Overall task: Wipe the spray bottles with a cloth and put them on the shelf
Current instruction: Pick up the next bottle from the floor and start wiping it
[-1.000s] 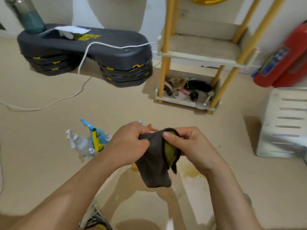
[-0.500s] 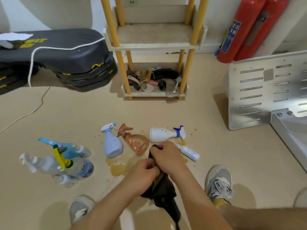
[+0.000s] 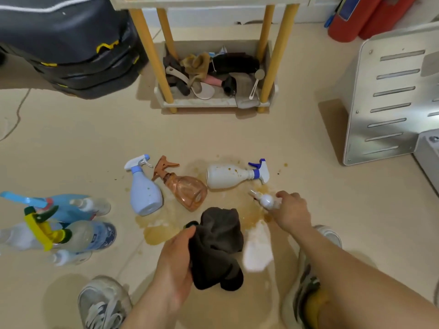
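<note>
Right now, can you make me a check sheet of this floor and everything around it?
Surface: beige floor, brown puddle among the bottles.
Job's things: lilac bottle, amber bottle, white bottle on the floor; more bottles at left; shelf behind.
Clutter: odds and ends on the shelf's bottom tier.
Hands: left hand grips dark cloth; right hand grips small white bottle.
Cables: white cord across black step platform.
Surroundings: red extinguishers, slotted metal panel.

Dark grey cloth [image 3: 217,245], amber bottle [image 3: 187,191]
</note>
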